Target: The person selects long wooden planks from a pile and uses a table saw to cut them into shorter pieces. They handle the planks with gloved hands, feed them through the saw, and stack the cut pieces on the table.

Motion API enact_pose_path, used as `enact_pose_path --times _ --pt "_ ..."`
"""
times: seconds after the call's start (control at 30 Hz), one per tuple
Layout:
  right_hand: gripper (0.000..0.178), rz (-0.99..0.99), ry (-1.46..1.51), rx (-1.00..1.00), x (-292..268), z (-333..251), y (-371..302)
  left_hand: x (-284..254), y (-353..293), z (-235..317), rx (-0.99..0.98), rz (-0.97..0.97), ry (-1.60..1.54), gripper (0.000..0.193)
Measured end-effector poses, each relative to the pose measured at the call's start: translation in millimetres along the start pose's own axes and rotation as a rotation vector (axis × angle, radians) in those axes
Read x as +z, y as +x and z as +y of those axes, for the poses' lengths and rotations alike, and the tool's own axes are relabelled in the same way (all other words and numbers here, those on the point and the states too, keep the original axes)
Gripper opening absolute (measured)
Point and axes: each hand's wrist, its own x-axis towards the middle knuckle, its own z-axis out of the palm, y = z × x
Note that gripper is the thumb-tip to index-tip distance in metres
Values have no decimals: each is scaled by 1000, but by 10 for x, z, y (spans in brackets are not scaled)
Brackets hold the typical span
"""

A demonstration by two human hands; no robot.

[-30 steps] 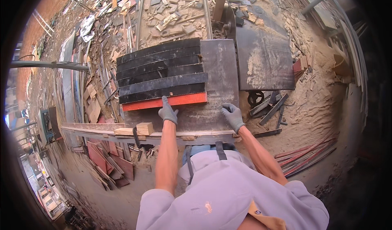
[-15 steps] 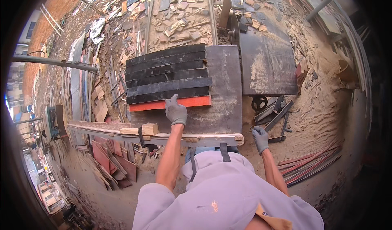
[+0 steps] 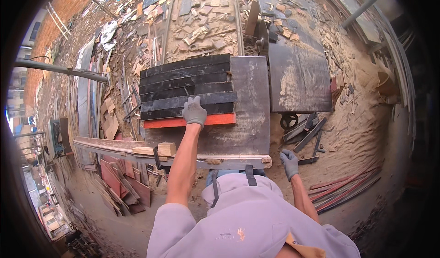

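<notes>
My left hand (image 3: 195, 112), in a grey work glove, rests on the near part of a row of black wooden strips (image 3: 183, 86) lying side by side. Its fingers are slightly spread over a greyish strip (image 3: 215, 97), and the palm covers part of the orange-red edge (image 3: 165, 122) facing me. The strips lie on a dark metal saw table (image 3: 250, 120). Off to the right of the table, my right hand (image 3: 289, 164), gloved alike, hangs with its fingers curled in; nothing shows in it.
A wooden fence (image 3: 220, 161) runs along the table's near edge, with a clamp (image 3: 157, 158) and wood blocks (image 3: 166, 149). A second metal table (image 3: 300, 74) stands right, a handwheel (image 3: 289, 120) below it. Offcuts (image 3: 206, 29) litter the far ground; long strips (image 3: 343, 189) lie at right.
My left hand has gone from one extended finger at the orange-red edge to several fingers laid further onto the strips. My right hand stays curled, and the view has shifted slightly.
</notes>
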Motion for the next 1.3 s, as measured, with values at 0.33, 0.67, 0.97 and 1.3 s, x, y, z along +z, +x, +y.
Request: enact_pose_path --times 0.33,0.67,0.97,1.3 --pt "31 -16 -71 0 -90 114 36 -195 527 105 13 -139 41 35" --pt "25 54 -109 -27 -60 109 -73 -368 1020 186 14 -158 49 46" --pt "27 74 -116 -11 -93 154 -185 -421 1464 308 7 -261 62 51" --pt "25 177 268 217 -128 -547 -392 -354 1849 597 156 -117 -45 52"
